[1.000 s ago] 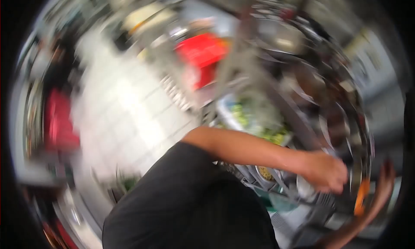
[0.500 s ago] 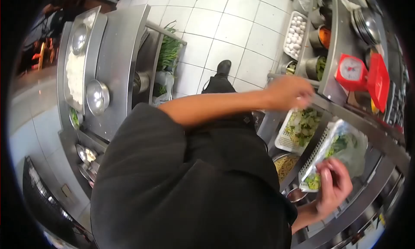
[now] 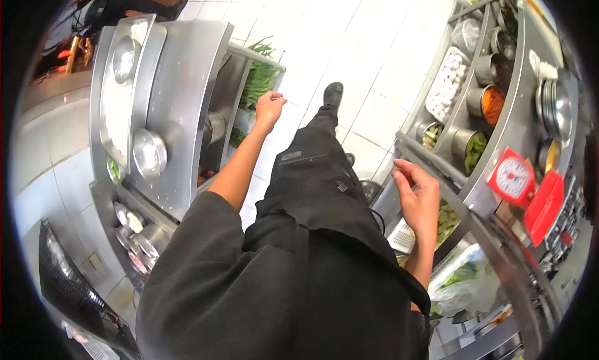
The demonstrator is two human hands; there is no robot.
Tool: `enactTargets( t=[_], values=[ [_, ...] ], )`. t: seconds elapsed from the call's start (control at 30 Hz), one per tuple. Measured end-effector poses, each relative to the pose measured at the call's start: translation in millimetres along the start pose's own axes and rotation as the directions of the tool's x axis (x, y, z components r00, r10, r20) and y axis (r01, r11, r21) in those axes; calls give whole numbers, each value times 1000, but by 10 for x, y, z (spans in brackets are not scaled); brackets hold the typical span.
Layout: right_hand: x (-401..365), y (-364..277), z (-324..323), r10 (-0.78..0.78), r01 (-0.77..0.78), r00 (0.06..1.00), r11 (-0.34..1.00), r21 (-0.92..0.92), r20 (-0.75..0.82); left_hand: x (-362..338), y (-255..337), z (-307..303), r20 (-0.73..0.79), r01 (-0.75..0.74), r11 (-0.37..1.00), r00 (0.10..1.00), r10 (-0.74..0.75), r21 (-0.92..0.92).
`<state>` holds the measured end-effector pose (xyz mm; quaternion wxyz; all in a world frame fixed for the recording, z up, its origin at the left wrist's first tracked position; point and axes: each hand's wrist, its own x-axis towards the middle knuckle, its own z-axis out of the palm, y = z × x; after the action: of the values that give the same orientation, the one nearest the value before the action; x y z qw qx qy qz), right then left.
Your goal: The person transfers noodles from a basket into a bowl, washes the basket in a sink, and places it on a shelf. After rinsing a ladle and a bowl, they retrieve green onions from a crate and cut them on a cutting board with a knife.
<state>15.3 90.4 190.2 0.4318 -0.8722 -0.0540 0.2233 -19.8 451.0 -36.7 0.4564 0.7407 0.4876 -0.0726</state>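
Left hand [image 3: 269, 111] and right hand [image 3: 417, 196] loosely half-open, nothing seen held. White perforated plastic basket [image 3: 402, 236] partly hidden by right forearm [image 3: 423, 260]. Red square-cased scale [image 3: 513, 176] set on grey steel tabletop [image 3: 519, 110].

Kitchen rm, lit brightly: flr [image 3: 365, 66] is pale sq. tiles w/ thin dark grout lines, nearly washed out nr top ctr. L bench [image 3: 181, 110] = stainless steel, w/ metal rail [image 3: 265, 61] jutting from its inner side over the flr. R bench [image 3: 521, 119] also steel, w/ a steel bar [image 3: 433, 161] at its near end; open flr runs btwn the two. Far L: more pale tiles [image 3: 68, 188], wall or flr unclear. Upper L corner's dark, w/ small orange glow [image 3: 76, 53].
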Motion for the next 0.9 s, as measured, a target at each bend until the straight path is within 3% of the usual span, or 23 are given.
enactTargets(
  t=[0.13, 0.2, 0.27, 0.4, 0.47, 0.67, 0.73, 0.83, 0.9],
  values=[
    [579, 65, -8, 111, -111, 994, 994, -6, 1, 677, 482, 376, 66, -33, 994, 997, 41, -105],
    [885, 139, -62, 256, -257, 966, 966, -18, -29, 1057, 827, 599, 126, -43, 995, 991, 54, -91],
    [1143, 193, -165, 278, -276, 961, 958, -80, 11, 1248, 1195, 721, 140, -217, 971, 969, 203, 98],
    [1800, 272, -303, 314, -310, 949, 945, -109, 25, 1749, 1781, 884, 160, -207, 961, 971, 178, 184],
    [2100, 301, -330, 338, -339, 941, 940, 39, 20, 1948, 2043, 842, 156, -244, 944, 965, 212, 224],
    [3093, 199, -309, 358, -351, 929, 932, -84, 89, 2624, 2189, 643, -1, -74, 980, 997, 75, 185],
    [3466, 160, -296, 270, -239, 939, 957, -163, 212, 2848, 2011, 536, -77, 41, 984, 997, -27, 175],
    [4140, 62, -193, 247, -197, 916, 964, -181, 316, 2975, 1800, 264, -218, 77, 987, 975, -45, 144],
    [4673, -63, -163, 209, -91, 891, 952, -292, 403, 3004, 1689, 106, -356, 250, 967, 909, -217, 48]
  ],
)
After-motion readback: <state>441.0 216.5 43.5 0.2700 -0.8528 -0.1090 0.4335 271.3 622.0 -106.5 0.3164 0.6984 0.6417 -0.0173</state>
